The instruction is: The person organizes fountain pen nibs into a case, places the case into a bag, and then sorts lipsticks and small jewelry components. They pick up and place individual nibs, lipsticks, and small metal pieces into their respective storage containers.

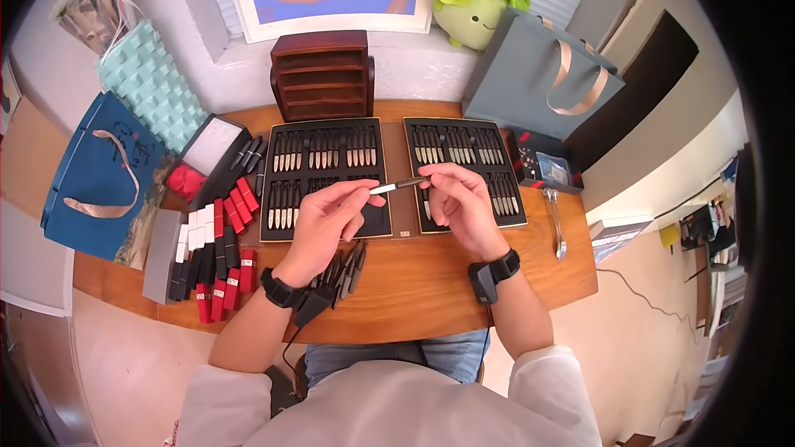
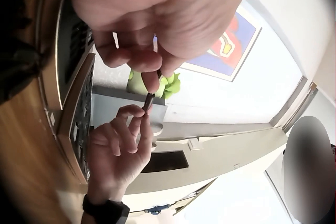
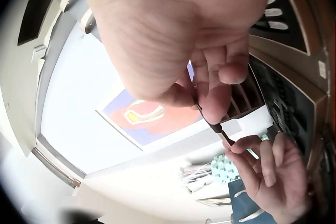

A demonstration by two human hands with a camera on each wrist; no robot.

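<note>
A slim, pen-like stick [image 1: 399, 186], dark at its right part and pale toward its left, lies across the centre of the head view, held in the air at a slight slant with its right end higher. The left hand [image 1: 331, 213] pinches the pale end between thumb and fingertips, its other fingers bent inward. The right hand [image 1: 460, 205] pinches the dark end between thumb and forefinger, its remaining fingers loosely curled below. Both forearms rise from the lower corners and lean in toward the middle, each with a black wristband, one at lower left of centre [image 1: 282, 288], the other at lower right. In the left wrist view the left palm fills the top and the fingers point down; in the right wrist view the right palm does likewise. Beyond the hands, two black trays of slim pieces, left [image 1: 300, 173] and right [image 1: 464, 168], stand on the wooden table [image 1: 414, 290].
</note>
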